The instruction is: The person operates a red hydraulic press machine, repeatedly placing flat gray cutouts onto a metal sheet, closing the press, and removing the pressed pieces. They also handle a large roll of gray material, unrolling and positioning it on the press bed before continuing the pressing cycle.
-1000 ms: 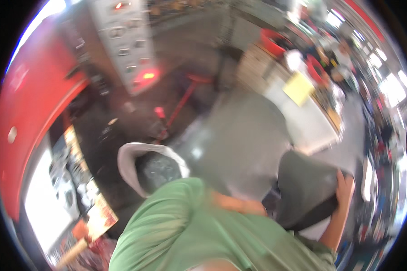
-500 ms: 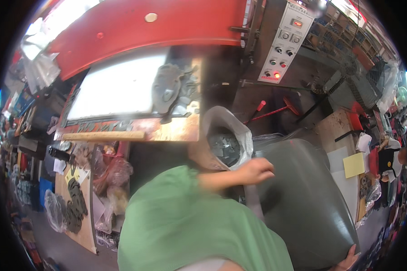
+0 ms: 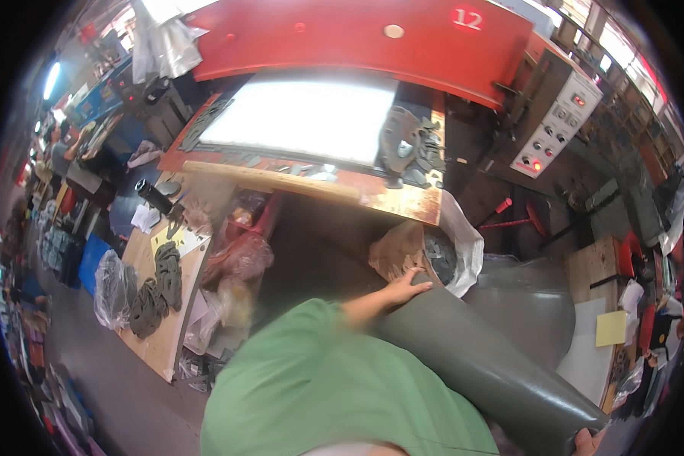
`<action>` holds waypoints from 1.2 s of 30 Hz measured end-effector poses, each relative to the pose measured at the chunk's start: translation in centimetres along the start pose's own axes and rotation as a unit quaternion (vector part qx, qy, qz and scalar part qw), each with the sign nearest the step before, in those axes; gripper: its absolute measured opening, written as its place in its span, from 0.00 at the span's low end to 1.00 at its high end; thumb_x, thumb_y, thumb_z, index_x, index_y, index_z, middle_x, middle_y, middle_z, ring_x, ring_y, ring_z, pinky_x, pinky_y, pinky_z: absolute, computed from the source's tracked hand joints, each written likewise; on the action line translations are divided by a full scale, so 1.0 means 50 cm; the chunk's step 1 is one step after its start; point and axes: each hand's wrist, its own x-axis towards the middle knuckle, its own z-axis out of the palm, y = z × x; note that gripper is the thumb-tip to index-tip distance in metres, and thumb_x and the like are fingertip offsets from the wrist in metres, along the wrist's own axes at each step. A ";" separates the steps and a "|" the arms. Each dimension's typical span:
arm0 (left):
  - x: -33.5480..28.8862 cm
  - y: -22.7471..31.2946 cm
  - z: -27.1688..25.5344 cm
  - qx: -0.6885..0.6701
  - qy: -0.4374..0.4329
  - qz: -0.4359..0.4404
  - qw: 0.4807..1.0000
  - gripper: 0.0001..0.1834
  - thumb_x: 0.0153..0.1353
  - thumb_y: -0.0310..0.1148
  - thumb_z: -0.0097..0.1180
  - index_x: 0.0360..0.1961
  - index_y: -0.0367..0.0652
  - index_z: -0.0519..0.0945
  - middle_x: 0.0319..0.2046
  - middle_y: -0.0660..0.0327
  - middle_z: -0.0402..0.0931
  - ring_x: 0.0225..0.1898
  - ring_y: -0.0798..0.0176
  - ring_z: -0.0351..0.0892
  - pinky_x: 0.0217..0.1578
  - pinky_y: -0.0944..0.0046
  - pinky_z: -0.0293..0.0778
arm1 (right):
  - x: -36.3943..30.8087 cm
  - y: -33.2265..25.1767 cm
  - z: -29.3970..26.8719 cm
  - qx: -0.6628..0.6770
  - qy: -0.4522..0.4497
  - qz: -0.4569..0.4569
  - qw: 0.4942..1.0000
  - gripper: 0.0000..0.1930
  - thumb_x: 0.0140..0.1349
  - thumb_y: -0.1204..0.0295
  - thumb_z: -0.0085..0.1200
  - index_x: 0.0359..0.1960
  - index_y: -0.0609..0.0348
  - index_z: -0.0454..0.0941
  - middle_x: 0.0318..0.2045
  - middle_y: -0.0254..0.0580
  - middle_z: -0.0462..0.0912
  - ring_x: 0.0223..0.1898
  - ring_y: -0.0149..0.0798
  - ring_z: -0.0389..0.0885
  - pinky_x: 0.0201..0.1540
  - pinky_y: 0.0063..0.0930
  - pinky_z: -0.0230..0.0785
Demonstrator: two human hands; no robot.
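The sack (image 3: pixel 470 254) stands between the press (image 3: pixel 342 39) and the sheet (image 3: pixel 486 357), the side table (image 3: pixel 164 348) to their left.

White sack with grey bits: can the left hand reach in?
Probably yes: the left hand is beside the open white sack. But it seems to hold the grey sheet, so it might need to let go first.
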 end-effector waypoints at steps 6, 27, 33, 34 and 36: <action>-0.050 -0.047 -0.285 -0.070 -0.124 -0.104 0.984 0.22 0.65 0.47 0.60 0.39 0.33 0.84 0.31 0.59 0.82 0.32 0.66 0.78 0.33 0.63 0.75 | -0.030 -0.166 0.123 0.003 -0.022 -0.144 0.989 0.48 0.56 0.40 0.56 0.72 0.48 0.48 0.68 0.52 0.55 0.69 0.47 0.48 0.71 0.31 0.41; -0.237 -0.152 -1.678 0.270 0.524 0.165 0.791 0.16 0.56 0.37 0.65 0.41 0.38 0.81 0.39 0.48 0.80 0.44 0.45 0.79 0.45 0.51 0.75 | -0.130 -0.637 0.757 0.078 -0.119 -0.271 0.952 0.37 0.55 0.53 0.60 0.61 0.58 0.59 0.56 0.48 0.68 0.56 0.41 0.63 0.60 0.30 0.55; -0.060 -0.112 -1.754 0.146 0.483 -0.045 0.862 0.30 0.60 0.51 0.58 0.51 0.33 0.76 0.51 0.42 0.77 0.54 0.40 0.75 0.54 0.51 0.71 | -0.086 -0.685 0.843 0.085 -0.143 -0.278 0.946 0.34 0.55 0.57 0.61 0.58 0.61 0.63 0.52 0.47 0.72 0.52 0.39 0.67 0.57 0.29 0.60; -0.041 -0.103 -1.758 0.135 0.487 -0.082 0.859 0.30 0.61 0.51 0.57 0.51 0.33 0.76 0.51 0.42 0.77 0.55 0.41 0.75 0.55 0.51 0.71 | -0.081 -0.688 0.854 0.084 -0.147 -0.277 0.946 0.33 0.55 0.57 0.61 0.58 0.61 0.63 0.52 0.47 0.72 0.52 0.39 0.68 0.57 0.29 0.60; -0.016 -0.088 -1.766 0.139 0.486 -0.133 0.852 0.29 0.60 0.48 0.59 0.53 0.34 0.75 0.53 0.44 0.77 0.57 0.43 0.74 0.57 0.51 0.70 | -0.066 -0.689 0.874 0.084 -0.154 -0.274 0.945 0.32 0.55 0.59 0.61 0.57 0.62 0.64 0.51 0.47 0.74 0.50 0.38 0.69 0.56 0.29 0.62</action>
